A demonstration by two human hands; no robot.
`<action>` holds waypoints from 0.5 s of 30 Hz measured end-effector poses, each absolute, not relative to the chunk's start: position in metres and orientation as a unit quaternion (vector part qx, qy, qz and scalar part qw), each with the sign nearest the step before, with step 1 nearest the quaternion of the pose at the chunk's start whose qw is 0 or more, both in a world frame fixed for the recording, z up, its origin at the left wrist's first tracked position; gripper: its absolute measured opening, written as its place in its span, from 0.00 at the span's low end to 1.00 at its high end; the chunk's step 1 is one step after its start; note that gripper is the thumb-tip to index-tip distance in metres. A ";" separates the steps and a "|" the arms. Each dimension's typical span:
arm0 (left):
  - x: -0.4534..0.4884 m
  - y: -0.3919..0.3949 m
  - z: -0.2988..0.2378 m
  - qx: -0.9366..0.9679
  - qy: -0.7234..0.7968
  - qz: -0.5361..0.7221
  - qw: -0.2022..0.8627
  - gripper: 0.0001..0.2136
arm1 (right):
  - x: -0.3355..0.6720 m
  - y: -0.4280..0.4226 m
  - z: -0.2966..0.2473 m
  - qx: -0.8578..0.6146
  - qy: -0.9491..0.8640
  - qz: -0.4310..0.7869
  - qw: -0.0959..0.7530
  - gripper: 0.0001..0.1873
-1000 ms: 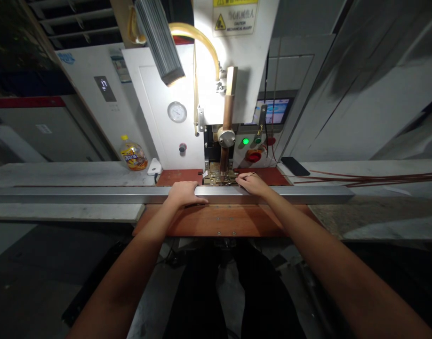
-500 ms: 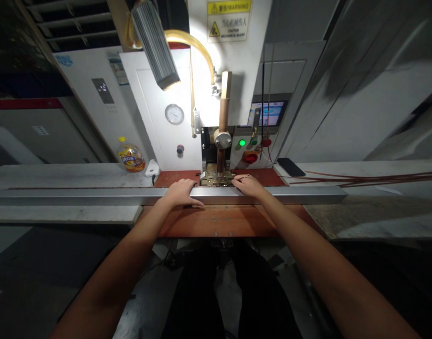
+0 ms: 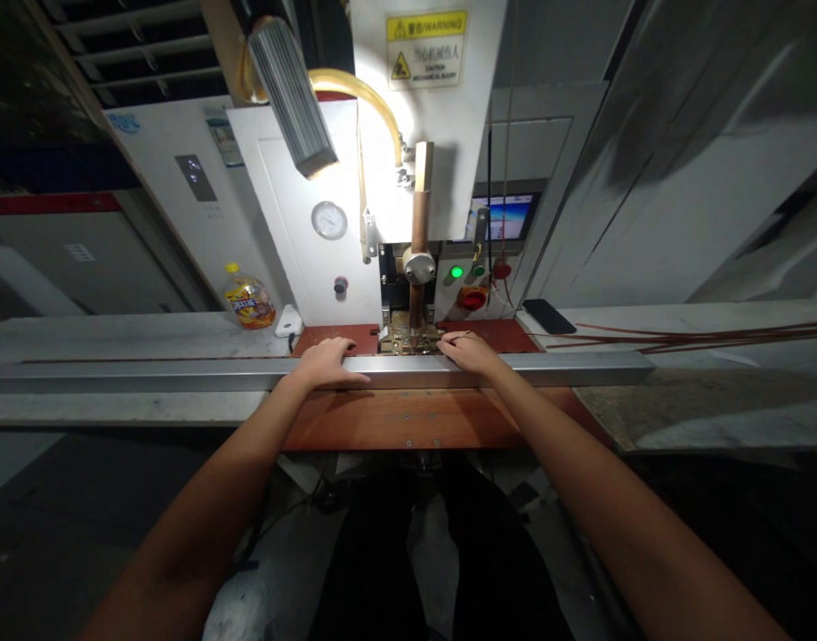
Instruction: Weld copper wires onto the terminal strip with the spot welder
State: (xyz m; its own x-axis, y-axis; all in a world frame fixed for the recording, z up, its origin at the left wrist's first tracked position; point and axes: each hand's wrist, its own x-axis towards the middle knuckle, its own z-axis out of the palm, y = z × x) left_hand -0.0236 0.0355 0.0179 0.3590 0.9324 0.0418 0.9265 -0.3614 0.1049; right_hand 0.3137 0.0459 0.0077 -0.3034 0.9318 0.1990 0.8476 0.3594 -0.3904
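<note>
My left hand [image 3: 321, 363] rests over the long silver metal bar [image 3: 395, 367], left of the machine's fixture. Its thumb is spread away from the fingers, which bend over the bar's far edge. Beyond the bar, a metal fixture [image 3: 401, 336] sits under the upright copper-coloured rod [image 3: 418, 303] of a white machine. My right hand [image 3: 472, 352] lies on the bar just right of that fixture. Its fingers are pinched on a thin dark wire, of which only a short piece shows. A brown strip [image 3: 155, 359] runs behind the bar on the left.
A bottle [image 3: 249, 301] and a small white device [image 3: 288, 320] stand left of the machine. To the right lie a black phone [image 3: 548, 316] and several long brown strips [image 3: 715, 338]. A grey lamp-like housing [image 3: 293, 98] hangs above. The bar spans a reddish-brown board [image 3: 382, 423].
My left hand has slid a little to the left along the bar. The right hand stays at the fixture. The picture on the machine's screen differs.
</note>
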 end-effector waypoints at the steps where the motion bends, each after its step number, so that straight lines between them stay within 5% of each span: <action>1: -0.025 0.036 0.017 0.823 0.566 0.039 0.032 0.47 | 0.314 0.046 0.008 -0.556 -0.801 0.105 0.196 0.19; 15: -0.022 0.034 0.010 0.816 0.578 -0.012 0.003 0.43 | 0.312 0.045 0.010 -0.560 -0.806 0.093 0.165 0.20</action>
State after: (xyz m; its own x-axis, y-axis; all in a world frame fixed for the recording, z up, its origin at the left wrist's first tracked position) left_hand -0.0217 0.0337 0.0104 0.3304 0.9435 -0.0234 0.9437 -0.3307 -0.0095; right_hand 0.3117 0.0446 0.0101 -0.3182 0.9341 0.1620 0.8725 0.3554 -0.3354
